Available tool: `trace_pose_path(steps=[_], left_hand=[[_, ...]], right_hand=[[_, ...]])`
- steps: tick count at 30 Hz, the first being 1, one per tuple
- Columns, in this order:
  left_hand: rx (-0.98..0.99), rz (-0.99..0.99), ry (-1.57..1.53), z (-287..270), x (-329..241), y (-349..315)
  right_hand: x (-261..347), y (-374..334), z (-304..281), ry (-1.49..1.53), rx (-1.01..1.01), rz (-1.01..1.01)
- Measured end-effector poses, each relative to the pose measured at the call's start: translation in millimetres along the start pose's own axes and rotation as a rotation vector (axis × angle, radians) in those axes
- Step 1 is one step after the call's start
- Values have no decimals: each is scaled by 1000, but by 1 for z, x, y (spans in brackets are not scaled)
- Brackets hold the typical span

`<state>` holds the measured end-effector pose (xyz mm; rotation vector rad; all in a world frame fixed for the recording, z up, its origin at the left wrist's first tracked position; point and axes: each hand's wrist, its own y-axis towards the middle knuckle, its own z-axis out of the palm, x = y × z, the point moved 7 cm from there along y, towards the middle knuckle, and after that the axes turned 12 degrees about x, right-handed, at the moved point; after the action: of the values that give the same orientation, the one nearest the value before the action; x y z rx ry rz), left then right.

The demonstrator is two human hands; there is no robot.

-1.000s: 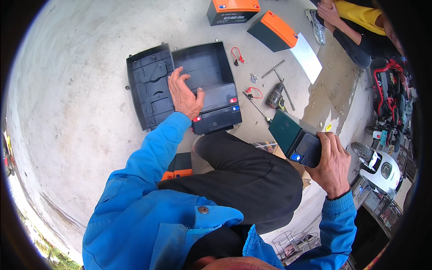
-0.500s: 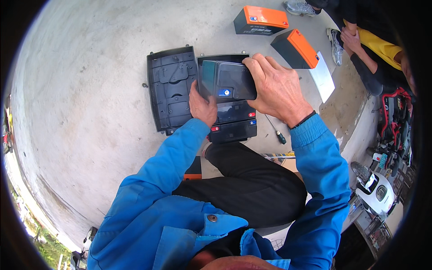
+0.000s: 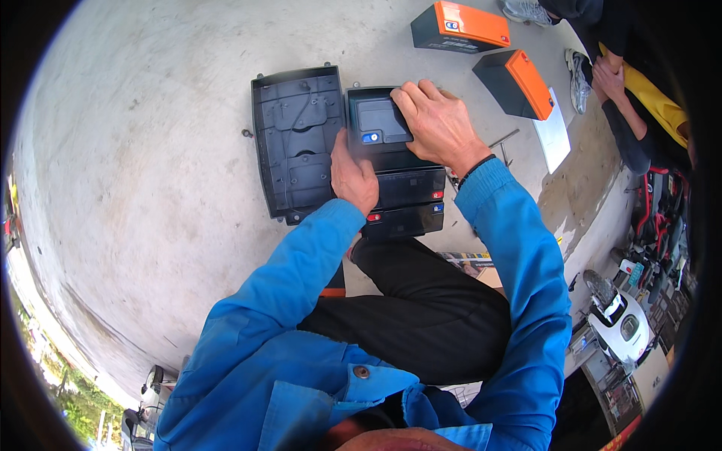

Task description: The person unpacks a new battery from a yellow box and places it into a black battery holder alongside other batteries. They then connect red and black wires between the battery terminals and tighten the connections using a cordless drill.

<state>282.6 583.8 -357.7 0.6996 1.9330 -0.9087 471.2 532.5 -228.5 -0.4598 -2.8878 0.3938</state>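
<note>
Evidently black-topped, boxy battery (image 3: 382,119), blue terminal (image 3: 371,138); right grip (image 3: 442,126) clamped on, left grip (image 3: 353,178) unclear.

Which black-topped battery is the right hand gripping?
The black-topped battery farthest from the black trousers, its right end in the right hand; the other two black-topped batteries lie nearer them.

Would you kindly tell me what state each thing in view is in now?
Black box: open, partly filled.
Held battery: gripped at the box's far end; seating unclear.
Right hand: closed on the held battery.
Left hand: open, beside the box's left edge.
Shallow black tray: hollow side up.
Two black batteries: in the box's near end.
Two orange-and-dark batteries: outside the box.
</note>
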Motion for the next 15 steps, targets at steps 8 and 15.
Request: trace_pose_path(steps=[8, 15], left_hand=[[17, -32, 19, 3, 6, 0], [-15, -26, 40, 4, 8, 3]], right_hand=[[-8, 30, 43, -28, 114, 122], [-41, -61, -51, 64, -187, 163]])
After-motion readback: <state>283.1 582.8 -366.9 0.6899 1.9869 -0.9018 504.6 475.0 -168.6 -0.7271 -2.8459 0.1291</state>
